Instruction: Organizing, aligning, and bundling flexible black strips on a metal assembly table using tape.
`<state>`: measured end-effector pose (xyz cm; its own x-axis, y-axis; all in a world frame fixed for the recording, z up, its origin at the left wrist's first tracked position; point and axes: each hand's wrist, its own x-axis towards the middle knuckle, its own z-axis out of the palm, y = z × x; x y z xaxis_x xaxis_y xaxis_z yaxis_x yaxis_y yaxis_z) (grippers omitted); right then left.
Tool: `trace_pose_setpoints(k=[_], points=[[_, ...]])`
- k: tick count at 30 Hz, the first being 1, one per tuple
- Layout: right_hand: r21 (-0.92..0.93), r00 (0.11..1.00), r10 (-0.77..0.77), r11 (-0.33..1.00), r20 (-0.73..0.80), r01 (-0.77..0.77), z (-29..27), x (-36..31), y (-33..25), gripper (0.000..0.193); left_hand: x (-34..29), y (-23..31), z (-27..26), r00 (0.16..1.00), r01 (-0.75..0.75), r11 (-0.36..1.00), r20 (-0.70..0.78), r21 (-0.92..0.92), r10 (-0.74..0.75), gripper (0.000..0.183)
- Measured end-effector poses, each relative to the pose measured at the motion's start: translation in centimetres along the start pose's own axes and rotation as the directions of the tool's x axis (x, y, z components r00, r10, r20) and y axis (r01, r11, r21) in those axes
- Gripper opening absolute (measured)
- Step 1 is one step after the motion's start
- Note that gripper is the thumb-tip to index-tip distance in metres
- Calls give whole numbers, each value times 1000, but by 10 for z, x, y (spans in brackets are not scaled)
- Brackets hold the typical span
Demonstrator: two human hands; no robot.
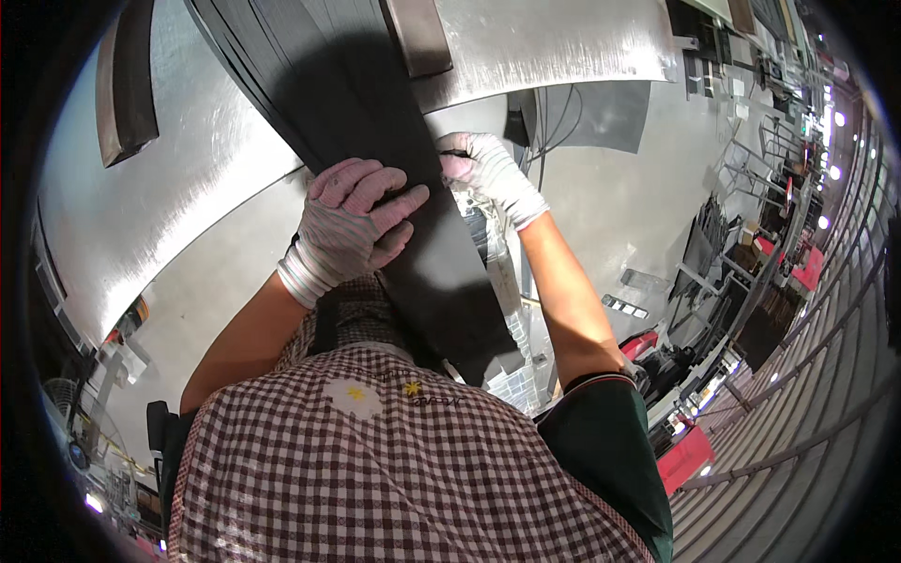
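Observation:
A long stack of flat black strips (pixel 361 103) runs off the metal tabletop toward my body, its near end hanging in front of my apron. My left hand (pixel 352 220), in a pale striped glove with pink finger coating, lies across the top strip near its left edge. Its fingers are bent and press on the strip. My right hand (pixel 488 174), gloved alike, is closed in a pinch at the stack's right edge. A small dark piece shows between its thumb and fingers; I cannot tell whether it is part of a strip.
The shiny metal tabletop (pixel 554 42) has a curved-looking front edge. Dark brown bars (pixel 127 84) flank the stack on it. Below the table are black cables (pixel 554 127) and a dark grey panel (pixel 605 117). Racks and a black pile (pixel 699 246) stand farther right.

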<state>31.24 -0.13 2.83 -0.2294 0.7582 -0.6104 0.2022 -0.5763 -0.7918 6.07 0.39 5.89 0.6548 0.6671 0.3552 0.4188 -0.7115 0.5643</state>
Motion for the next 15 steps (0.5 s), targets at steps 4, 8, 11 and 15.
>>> trace_pose_setpoints(k=[4,8,11,15], points=[[-898,657,-710,424,-253,113,5,-22,-36,27,-9,-2,-7,999,13,1000,-37,2,-13,45],[-963,551,-815,259,-178,71,-41,-19,-87,38,-40,13,-15,915,241,961,-296,-137,-272,57],[-996,473,-880,72,-42,45,-52,1,-115,31,-71,30,2,627,504,456,-53,-734,-777,70],[-911,702,-693,379,-164,161,8,-9,-92,20,-52,19,23,452,421,46,165,-906,-877,65]])
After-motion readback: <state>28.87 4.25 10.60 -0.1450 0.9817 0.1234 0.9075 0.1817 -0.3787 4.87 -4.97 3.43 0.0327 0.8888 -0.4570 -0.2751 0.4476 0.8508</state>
